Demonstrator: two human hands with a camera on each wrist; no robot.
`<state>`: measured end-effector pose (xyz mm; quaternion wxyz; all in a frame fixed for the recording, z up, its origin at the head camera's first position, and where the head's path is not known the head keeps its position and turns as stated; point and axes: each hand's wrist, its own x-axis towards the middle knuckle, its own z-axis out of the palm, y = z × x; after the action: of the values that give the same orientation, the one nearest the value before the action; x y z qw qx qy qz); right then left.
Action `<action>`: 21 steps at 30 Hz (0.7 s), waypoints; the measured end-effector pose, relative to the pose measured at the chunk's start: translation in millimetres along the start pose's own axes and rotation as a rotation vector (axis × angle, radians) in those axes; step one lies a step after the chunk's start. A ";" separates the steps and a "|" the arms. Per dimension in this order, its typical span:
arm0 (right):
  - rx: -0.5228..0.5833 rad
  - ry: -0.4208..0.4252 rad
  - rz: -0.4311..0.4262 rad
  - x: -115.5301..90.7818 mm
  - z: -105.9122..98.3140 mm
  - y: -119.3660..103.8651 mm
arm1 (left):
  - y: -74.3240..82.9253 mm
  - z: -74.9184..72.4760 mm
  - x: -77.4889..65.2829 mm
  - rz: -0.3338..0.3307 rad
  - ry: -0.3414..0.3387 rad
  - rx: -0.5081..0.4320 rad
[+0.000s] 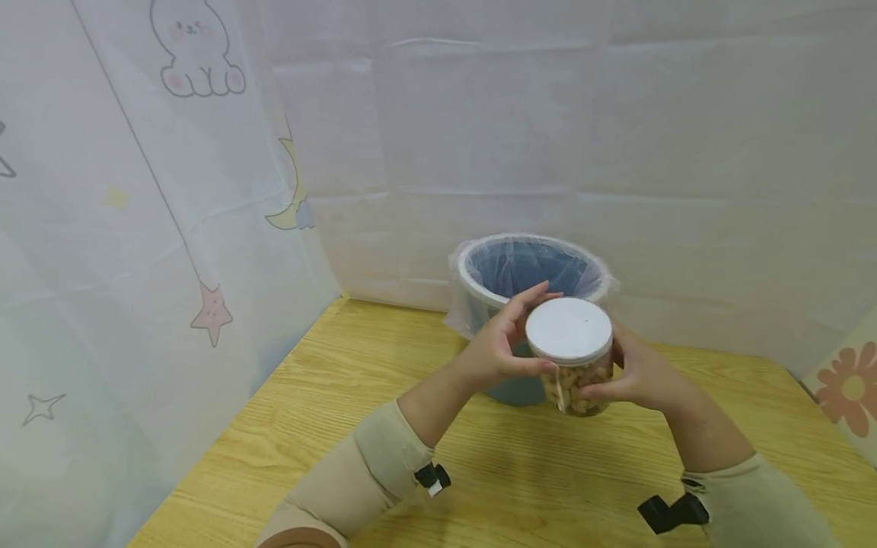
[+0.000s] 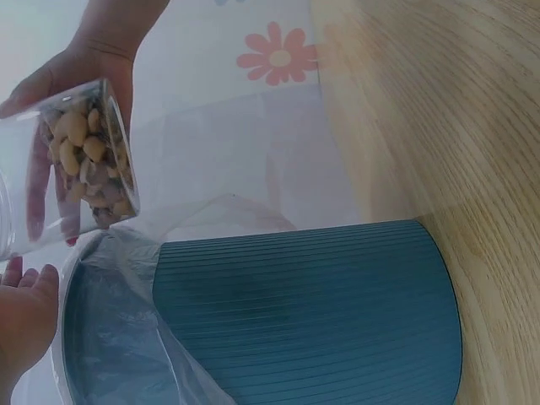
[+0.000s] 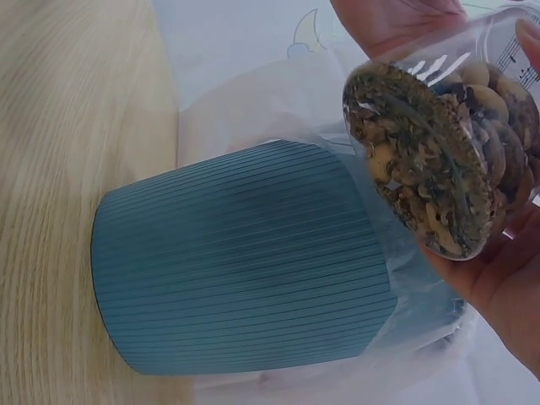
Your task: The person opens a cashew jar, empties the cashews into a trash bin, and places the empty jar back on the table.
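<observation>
A clear jar (image 1: 578,384) with a white lid (image 1: 570,329) is held up in front of a bin, between both hands. Tan, nut-like pieces (image 2: 80,143) fill its lower part, and dark crumbs (image 3: 413,160) lie against its base. My left hand (image 1: 496,342) holds the jar's left side around the lid's rim, thumb in front. Lower on the right side, my right hand (image 1: 640,373) grips the jar's body, its thumb across the front. The jar tilts slightly, and its far side is hidden in the head view.
The blue-green ribbed bin (image 3: 245,261) stands on a wood-grain table (image 1: 384,365), close behind the jar. A translucent liner bag (image 1: 460,313) hangs over its white rim. Printed cloth (image 1: 479,137) encloses the table's back and sides.
</observation>
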<state>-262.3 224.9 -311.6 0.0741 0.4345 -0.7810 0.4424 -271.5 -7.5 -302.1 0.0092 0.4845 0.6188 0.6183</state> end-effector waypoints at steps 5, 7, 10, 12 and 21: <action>0.044 -0.036 -0.030 -1.0 -3.0 -1.5 | -8.3 -1.9 0.5 0.011 -0.031 -0.019; 0.067 -0.059 -0.049 -1.4 -3.8 -1.7 | -8.9 -2.1 0.6 0.020 -0.048 -0.047; 0.100 -0.097 -0.073 -1.9 -4.5 -1.8 | -8.6 -2.2 0.2 0.019 -0.075 -0.084; 0.116 -0.120 -0.080 -2.0 -4.9 -1.8 | -8.7 -2.0 -0.3 0.014 -0.083 -0.105; 0.146 -0.182 -0.082 -1.6 -6.6 -0.5 | -12.8 1.8 -0.2 0.008 -0.116 -0.275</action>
<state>-262.7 230.8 -308.1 -0.0107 0.5087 -0.7317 0.4535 -277.8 -3.2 -312.5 0.1090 0.5161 0.5246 0.6683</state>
